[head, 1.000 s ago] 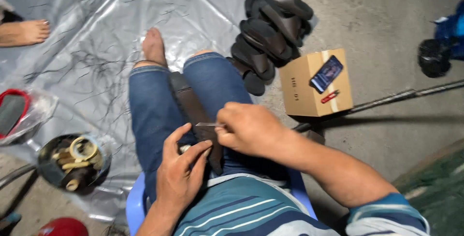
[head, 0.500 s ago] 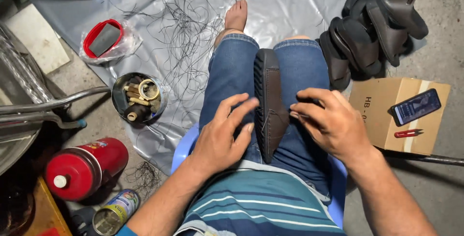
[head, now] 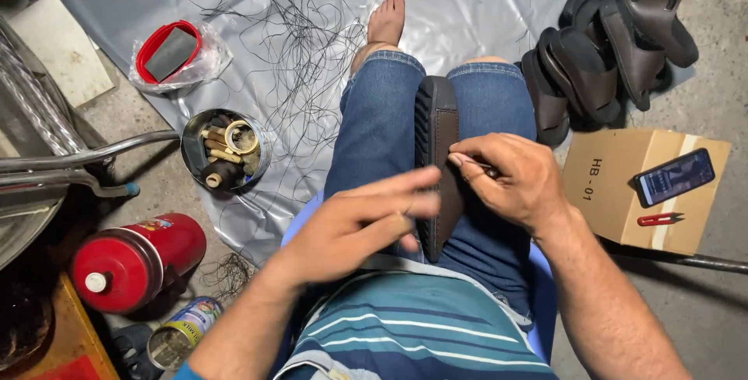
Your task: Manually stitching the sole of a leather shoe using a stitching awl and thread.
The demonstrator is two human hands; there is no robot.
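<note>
While a tan cardboard box point(head: 623, 193) lies on the floor at right, a dark brown sandal point(head: 436, 154) is wedged between the knees; the right hand point(head: 514, 181) is pinched on a needle point(head: 479, 165), the left hand point(head: 351, 228) spread.

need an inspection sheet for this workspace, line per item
surface: grey plastic sheet over a concrete floor, strewn with black threads
job's things: dark sandal clamped on edge between the knees, sole to the left
clutter: tin of spools, red tub in a bag, red flask, can, sandal pile, box with a phone and red cutter on it
grippers: left hand open, fingers across the sandal; right hand pinching something thin at the sandal's strap
cables: nothing seen
surroundings: metal tube at left, metal rod at right, another person's bare toes at the top edge
</note>
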